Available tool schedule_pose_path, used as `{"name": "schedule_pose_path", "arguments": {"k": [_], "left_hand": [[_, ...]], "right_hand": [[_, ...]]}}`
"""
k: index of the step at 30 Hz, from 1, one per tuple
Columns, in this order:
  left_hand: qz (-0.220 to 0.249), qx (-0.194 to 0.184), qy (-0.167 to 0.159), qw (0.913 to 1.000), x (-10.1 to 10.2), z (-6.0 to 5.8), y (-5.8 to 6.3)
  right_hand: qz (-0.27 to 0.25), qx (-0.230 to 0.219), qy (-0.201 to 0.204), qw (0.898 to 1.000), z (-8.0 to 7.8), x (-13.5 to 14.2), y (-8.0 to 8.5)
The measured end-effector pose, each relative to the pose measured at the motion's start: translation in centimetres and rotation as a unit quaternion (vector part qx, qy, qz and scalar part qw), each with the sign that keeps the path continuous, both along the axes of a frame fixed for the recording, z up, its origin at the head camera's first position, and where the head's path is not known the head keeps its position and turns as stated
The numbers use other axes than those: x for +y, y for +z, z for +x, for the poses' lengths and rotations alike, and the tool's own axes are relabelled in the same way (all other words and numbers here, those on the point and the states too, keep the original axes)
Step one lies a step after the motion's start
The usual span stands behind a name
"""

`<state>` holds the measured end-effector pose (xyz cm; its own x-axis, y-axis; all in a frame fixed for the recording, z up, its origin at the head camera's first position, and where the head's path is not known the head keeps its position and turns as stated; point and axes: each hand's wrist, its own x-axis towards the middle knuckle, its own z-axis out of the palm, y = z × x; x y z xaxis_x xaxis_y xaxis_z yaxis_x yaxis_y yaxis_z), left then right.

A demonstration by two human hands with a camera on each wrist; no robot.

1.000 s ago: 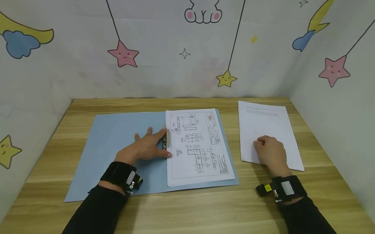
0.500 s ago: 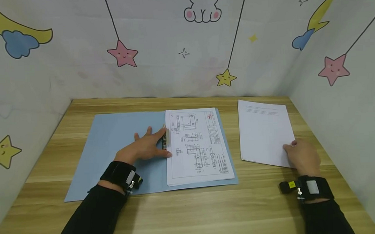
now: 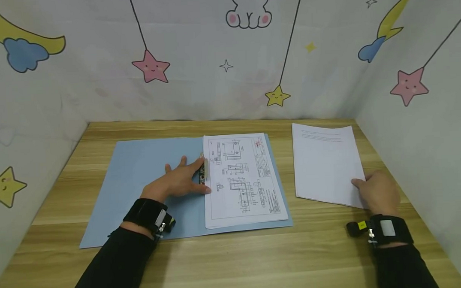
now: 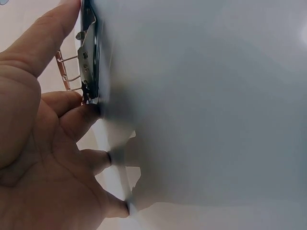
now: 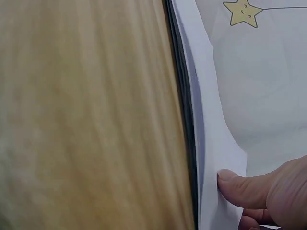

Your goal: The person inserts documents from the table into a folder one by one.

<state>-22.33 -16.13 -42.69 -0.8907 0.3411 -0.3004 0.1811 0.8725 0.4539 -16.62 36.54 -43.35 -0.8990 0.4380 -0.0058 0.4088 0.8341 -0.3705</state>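
Observation:
A blue folder lies unfolded on the table, with sheets of technical drawings on its right half. My left hand rests with spread fingers across the metal clip at the sheets' left edge. In the left wrist view, the thumb and fingertips touch around the ends of this clip. To the right lies a stack of white paper with a few printed lines at its top. My right hand pinches its lower right edge, thumb on top. The fingers beneath are partly hidden.
The wooden table meets patterned white curtain walls at the back and sides. A strip of bare wood separates the folder from the paper stack. Black straps with small cameras circle both wrists.
My right hand has moved right, from above the paper stack to its lower right edge, and now pinches it there. The left hand and folder have stayed put.

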Motion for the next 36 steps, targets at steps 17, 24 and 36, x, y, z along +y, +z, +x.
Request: {"name": "schedule_pose_path", "arguments": {"k": [17, 24, 36], "left_hand": [[0.000, 0.005, 0.004, 1.0000, 0.0, 0.2, 0.1], [0.005, 0.003, 0.006, 1.0000, 0.0, 0.2, 0.0], [0.004, 0.007, 0.007, 0.9999, 0.0, 0.2, -0.2]], "right_hand": [[0.035, 0.012, -0.016, 0.999, -0.6, 0.4, 0.0], [0.044, 0.018, -0.008, 0.999, -0.3, 0.2, 0.3], [0.031, 0.112, 0.009, 0.993, 0.3, -1.1, 3.5]]}}
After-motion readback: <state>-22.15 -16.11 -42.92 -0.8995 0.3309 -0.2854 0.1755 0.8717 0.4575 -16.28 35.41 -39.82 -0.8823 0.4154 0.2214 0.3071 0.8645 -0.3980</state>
